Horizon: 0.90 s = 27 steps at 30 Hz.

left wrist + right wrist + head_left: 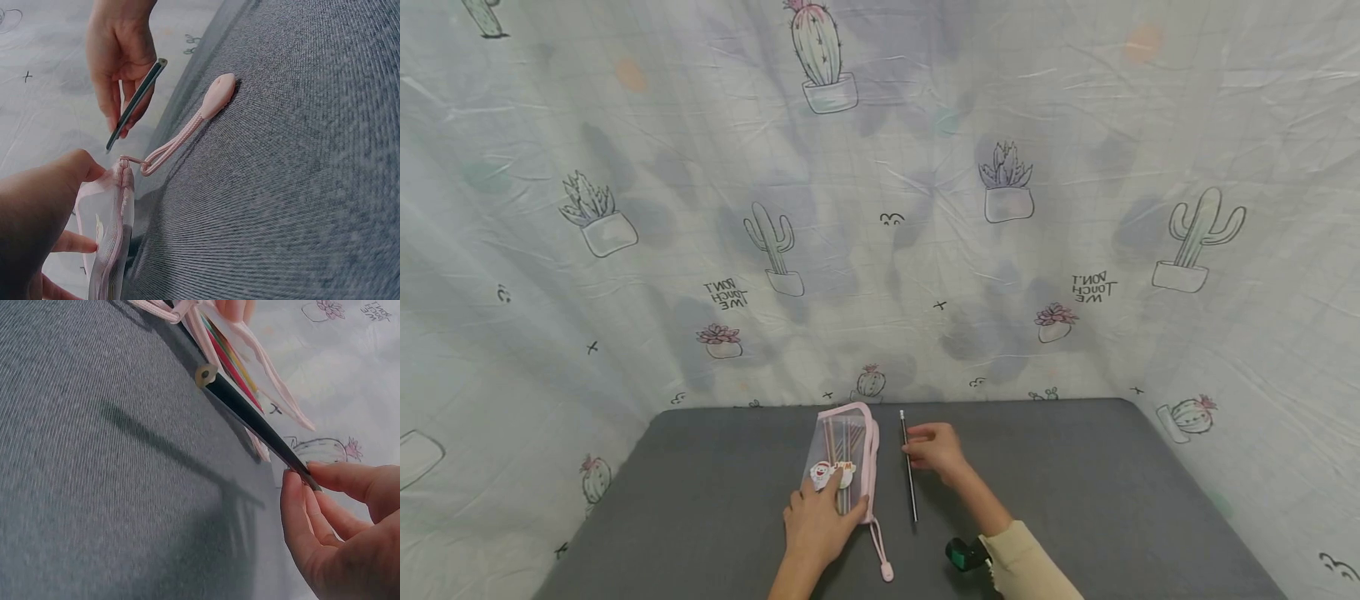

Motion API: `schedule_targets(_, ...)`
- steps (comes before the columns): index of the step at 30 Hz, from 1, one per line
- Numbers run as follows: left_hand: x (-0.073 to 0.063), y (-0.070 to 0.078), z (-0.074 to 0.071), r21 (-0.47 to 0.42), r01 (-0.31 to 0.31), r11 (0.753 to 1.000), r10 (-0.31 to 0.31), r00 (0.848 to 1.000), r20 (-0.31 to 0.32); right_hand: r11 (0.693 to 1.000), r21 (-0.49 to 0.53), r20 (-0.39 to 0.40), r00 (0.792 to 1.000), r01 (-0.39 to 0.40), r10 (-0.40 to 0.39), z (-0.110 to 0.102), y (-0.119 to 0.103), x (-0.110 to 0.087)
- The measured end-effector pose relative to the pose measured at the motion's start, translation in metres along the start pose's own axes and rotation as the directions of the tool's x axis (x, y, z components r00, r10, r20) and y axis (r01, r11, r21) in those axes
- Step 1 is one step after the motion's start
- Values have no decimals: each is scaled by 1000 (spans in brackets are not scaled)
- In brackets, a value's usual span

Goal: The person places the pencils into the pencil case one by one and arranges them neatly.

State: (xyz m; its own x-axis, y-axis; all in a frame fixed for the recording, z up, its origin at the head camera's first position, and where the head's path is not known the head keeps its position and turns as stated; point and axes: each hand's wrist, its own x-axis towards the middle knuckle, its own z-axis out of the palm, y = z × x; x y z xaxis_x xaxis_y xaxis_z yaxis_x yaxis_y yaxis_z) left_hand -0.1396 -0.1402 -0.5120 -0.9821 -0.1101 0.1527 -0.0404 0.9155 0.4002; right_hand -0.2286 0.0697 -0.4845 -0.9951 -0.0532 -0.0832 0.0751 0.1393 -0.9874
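Note:
My left hand rests on the near part of a clear pencil case with pink edging, fingers spread over its face. The left thumb touches the case's zip corner. Through the case's side, several coloured pencils show. To the right of the case, my right hand pinches a dark pencil between thumb and fingertips. The pencil's near end looks flat, with a dark core in pale wood; its far end has a whitish tip. A gap separates pencil and case.
From the case's near corner, a pink zip cord trails onto the grey tabletop. A dark and green device sits at the right wrist. A pale cactus-print curtain hangs behind and beside the table.

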Motion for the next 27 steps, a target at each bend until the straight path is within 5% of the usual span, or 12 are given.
schedule_targets(27, 1, 2, -1, 10, 15, 1000, -15, 1000, 23, 996, 89, -9, 1000, -15, 16, 42, 3, 19)
